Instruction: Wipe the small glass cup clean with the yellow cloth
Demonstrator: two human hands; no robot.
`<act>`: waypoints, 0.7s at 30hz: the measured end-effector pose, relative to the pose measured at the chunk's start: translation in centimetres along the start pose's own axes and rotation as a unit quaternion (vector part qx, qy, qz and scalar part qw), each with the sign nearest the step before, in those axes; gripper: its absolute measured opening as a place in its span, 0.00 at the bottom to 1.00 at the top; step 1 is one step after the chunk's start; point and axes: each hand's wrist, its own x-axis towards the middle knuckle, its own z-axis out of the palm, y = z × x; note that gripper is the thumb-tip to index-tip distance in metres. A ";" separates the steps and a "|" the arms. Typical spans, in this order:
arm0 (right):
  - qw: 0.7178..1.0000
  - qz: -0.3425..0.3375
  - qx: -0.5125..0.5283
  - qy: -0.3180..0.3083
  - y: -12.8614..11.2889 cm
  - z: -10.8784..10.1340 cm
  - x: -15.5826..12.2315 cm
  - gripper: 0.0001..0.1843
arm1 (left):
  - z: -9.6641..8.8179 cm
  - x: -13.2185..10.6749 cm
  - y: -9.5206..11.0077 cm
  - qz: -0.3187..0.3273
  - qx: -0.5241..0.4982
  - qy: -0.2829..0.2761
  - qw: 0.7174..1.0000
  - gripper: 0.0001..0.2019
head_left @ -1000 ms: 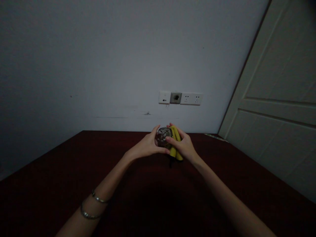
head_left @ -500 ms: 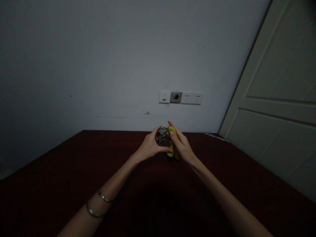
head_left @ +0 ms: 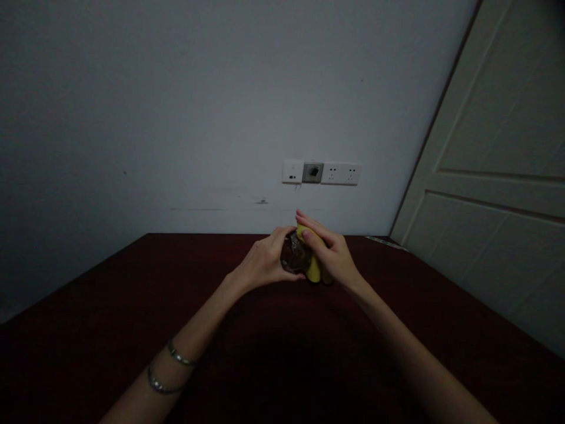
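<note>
Both hands meet above the far middle of a dark red table [head_left: 132, 306]. My left hand [head_left: 263, 264] curls round a small clear glass object [head_left: 295, 257], fingers wrapped on its left side. My right hand [head_left: 334, 259] presses a folded yellow cloth [head_left: 312, 266] against the right side and top of the glass, fingers closed over the cloth. Two thin metal bangles [head_left: 170, 368] sit on my left forearm. Most of the glass is hidden between the hands.
A plain white wall stands behind the table with a row of wall sockets [head_left: 321, 173]. A cream panelled door [head_left: 498, 176] is at the right. A thin flat strip [head_left: 383, 241] lies at the table's far right corner.
My right hand has turned the yellow cloth up over the glass, so less cloth hangs below. Both hands stayed in about the same place; the view shifted slightly.
</note>
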 end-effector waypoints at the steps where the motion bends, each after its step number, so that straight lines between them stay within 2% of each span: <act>1: 1.000 -0.003 -0.007 0.007 -0.1 0.1 -0.1 0.17 | -0.1 0.0 -0.1 -0.002 0.011 -0.005 1.000 0.42; 3: 0.998 -0.046 -0.045 -0.006 -0.4 0.2 -0.4 0.19 | -0.1 -0.1 -0.3 -0.015 0.026 -0.011 0.999 0.43; 6: 0.983 -0.131 -0.107 -0.074 -0.6 0.3 -1.1 0.23 | 0.1 -0.2 -0.8 -0.037 0.030 -0.011 0.999 0.39; 8: 0.977 -0.152 -0.114 -0.094 -0.5 0.3 -1.3 0.24 | 0.1 -0.2 -0.9 -0.041 0.027 -0.009 0.999 0.37; 11: 0.992 -0.100 -0.060 -0.042 0.1 0.5 -1.1 0.21 | -0.2 -0.1 -0.7 -0.019 0.021 -0.019 0.999 0.40; 13: 1.000 -0.003 0.010 0.006 0.7 0.6 -0.6 0.18 | -0.4 0.1 -0.3 -0.008 0.021 -0.033 0.999 0.41; 16: 0.988 0.126 0.087 0.029 1.4 0.9 -0.1 0.18 | -0.6 0.2 0.4 -0.032 0.027 -0.047 0.998 0.41; 18: 0.988 0.128 0.077 0.035 1.4 1.0 0.0 0.19 | -0.5 0.2 0.7 -0.071 0.031 -0.044 0.996 0.41; 21: 0.999 0.030 -0.006 0.029 0.9 1.2 -0.5 0.18 | -0.3 0.2 0.8 -0.125 0.017 -0.037 0.991 0.37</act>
